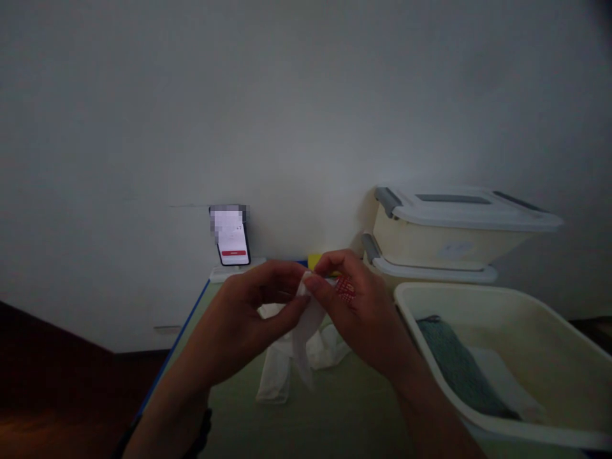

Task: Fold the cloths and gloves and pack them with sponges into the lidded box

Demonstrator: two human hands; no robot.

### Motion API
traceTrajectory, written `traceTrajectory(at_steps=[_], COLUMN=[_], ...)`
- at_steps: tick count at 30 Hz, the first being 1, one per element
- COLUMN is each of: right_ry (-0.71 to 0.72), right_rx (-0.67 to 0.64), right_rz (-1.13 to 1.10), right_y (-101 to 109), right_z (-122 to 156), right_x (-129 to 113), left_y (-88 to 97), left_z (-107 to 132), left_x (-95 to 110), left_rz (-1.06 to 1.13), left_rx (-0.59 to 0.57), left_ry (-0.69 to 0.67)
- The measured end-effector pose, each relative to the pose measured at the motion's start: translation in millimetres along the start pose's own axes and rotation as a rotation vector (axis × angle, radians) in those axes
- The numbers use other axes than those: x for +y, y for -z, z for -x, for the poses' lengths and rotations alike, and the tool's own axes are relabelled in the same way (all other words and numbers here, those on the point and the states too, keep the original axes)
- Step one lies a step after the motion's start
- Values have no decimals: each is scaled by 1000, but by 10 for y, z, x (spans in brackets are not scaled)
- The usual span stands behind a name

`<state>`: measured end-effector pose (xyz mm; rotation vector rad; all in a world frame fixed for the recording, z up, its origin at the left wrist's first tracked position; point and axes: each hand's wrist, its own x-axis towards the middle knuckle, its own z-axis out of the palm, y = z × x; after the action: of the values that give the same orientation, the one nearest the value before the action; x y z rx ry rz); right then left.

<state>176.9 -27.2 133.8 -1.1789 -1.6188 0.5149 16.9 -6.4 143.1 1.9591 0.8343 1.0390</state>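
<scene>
Both of my hands are raised over a green table (344,408) and pinch the same thin white cloth or glove (306,331). My left hand (248,312) grips it from the left with fingers curled. My right hand (358,306) pinches its top edge between thumb and fingers. The white fabric hangs down and trails onto the table below. Something red with a pattern (345,288) shows at my right hand's fingers; I cannot make out what it is.
An open cream bin (549,338) at the right holds a folded dark teal cloth (454,363) and a white one. Two stacked lidded bins (454,233) stand behind it. A lit phone (232,239) leans against the wall. A yellow object (314,260) lies behind my hands.
</scene>
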Motion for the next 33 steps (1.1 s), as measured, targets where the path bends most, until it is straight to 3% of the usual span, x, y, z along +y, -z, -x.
traceTrajectory(at_steps=[4, 10, 15, 18, 23, 28, 33], right_ry=[30, 66, 87, 110, 79, 62, 27], right_rx=[87, 298, 470, 553, 645, 725, 724], right_rz=[-14, -138, -205, -251, -304, -320, -373], right_y=[-41, -65, -10, 24, 59, 63, 46], right_z=[-5, -40, -44, -23, -21, -59, -58], right_x=[3, 43, -1, -53, -64, -21, -18], left_y=[-12, -111, -125, -108, -85, -72, -126], left_z=[6, 0, -40, -43, -51, -84, -74], left_x=[6, 0, -96, -127, -91, -68, -92], left_rz=[70, 195, 25, 39, 159, 167, 165], left_rx=[-14, -194, -284, -336, -394, -420, -408], left_ry=[24, 107, 23, -37, -40, 64, 44])
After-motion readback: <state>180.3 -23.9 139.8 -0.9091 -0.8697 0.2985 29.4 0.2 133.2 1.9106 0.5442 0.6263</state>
